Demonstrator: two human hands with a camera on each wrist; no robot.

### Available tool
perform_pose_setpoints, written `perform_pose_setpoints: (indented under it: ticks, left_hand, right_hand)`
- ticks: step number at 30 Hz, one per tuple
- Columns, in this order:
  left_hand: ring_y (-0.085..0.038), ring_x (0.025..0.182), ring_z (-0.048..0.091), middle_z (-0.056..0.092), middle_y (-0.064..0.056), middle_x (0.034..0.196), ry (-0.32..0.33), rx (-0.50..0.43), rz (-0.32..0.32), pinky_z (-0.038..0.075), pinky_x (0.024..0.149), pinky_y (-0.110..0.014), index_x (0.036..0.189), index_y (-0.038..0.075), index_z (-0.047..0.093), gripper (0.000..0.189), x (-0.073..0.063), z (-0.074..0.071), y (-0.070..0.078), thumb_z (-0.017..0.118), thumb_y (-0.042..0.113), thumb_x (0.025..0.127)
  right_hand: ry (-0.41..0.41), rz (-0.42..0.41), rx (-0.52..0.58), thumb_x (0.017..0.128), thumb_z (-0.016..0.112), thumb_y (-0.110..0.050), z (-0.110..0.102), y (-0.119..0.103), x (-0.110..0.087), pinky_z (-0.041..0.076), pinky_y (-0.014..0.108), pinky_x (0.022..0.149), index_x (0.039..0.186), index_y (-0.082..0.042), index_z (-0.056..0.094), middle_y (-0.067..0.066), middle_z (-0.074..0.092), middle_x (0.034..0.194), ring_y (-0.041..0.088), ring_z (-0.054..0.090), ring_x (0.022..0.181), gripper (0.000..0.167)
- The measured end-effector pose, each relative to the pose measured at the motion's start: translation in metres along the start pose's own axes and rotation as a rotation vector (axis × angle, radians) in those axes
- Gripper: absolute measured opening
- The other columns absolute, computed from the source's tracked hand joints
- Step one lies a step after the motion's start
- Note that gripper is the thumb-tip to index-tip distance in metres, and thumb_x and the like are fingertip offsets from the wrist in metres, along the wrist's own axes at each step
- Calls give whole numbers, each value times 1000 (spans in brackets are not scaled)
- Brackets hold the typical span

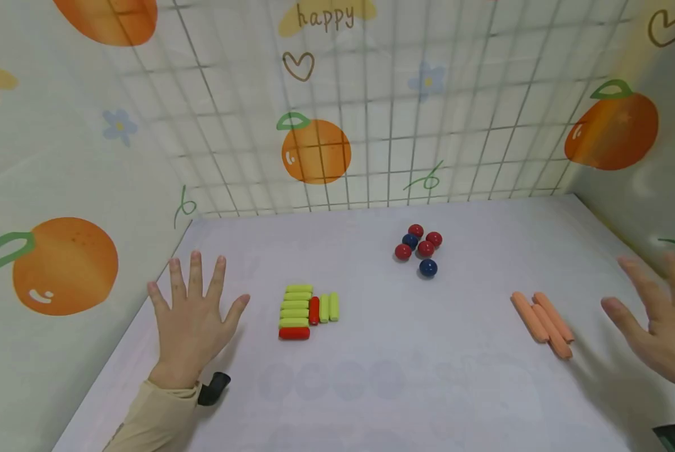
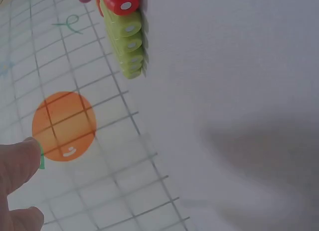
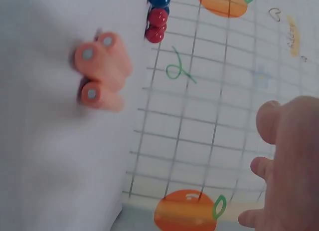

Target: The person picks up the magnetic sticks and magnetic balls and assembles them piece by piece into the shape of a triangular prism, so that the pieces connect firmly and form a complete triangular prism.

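My left hand, fingers spread and holding nothing, is at the table's left side. Just right of it lies a group of short yellow-green sticks with two red sticks, one red stick at the near end. My right hand is raised over the right side with fingers apart, partly cut off by the frame edge. Three peach-orange sticks lie to its left. Pale round dots show on the stick ends in the wrist views. Toward the back sit several red balls and two dark blue balls.
A white tabletop bears all the pieces. Behind it stands a wire grid covered by a translucent sheet printed with oranges, hearts and flowers. Sheets also rise along the left and right sides. Dark straps are at both wrists.
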State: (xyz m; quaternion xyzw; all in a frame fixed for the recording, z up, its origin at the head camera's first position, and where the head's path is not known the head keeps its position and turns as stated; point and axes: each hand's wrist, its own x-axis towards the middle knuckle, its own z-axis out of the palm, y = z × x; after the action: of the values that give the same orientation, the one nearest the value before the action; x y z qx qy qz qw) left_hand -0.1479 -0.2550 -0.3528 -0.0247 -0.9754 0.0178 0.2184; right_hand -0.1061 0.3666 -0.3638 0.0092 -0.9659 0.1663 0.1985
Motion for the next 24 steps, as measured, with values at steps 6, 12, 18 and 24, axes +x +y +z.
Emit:
perform_pose_setpoints:
  ticks: [6,12,18,24]
  left_hand:
    - [-53,147,13,17,-27,161,-54,-90,-13,10,110,-76,156,14,27,78,-2,1,0,47,59,96]
    - [-45,143,33,24,-22,161,-158,-458,7,32,109,-63,156,7,24,78,-4,6,-2,55,48,97]
    - [-26,102,68,66,-15,127,-127,-701,22,56,86,-40,135,7,59,54,-4,19,-4,76,24,87]
    - [-8,77,56,71,-6,102,-232,-737,-15,48,67,-21,112,11,73,35,-4,25,2,82,21,80]
  right_hand:
    - [-60,-8,-61,101,32,-58,1,-11,4,-16,73,110,158,-14,7,33,-12,159,60,-19,142,76]
    - [-63,-91,-43,103,40,-44,10,-19,10,-6,75,111,157,-9,16,39,11,155,62,-1,143,68]
    - [-124,-175,81,96,61,-33,17,-28,20,8,78,106,153,-5,29,40,31,146,64,21,135,71]
    - [-262,-199,198,87,75,-28,17,-49,29,47,50,80,141,-10,51,28,50,136,35,59,91,62]
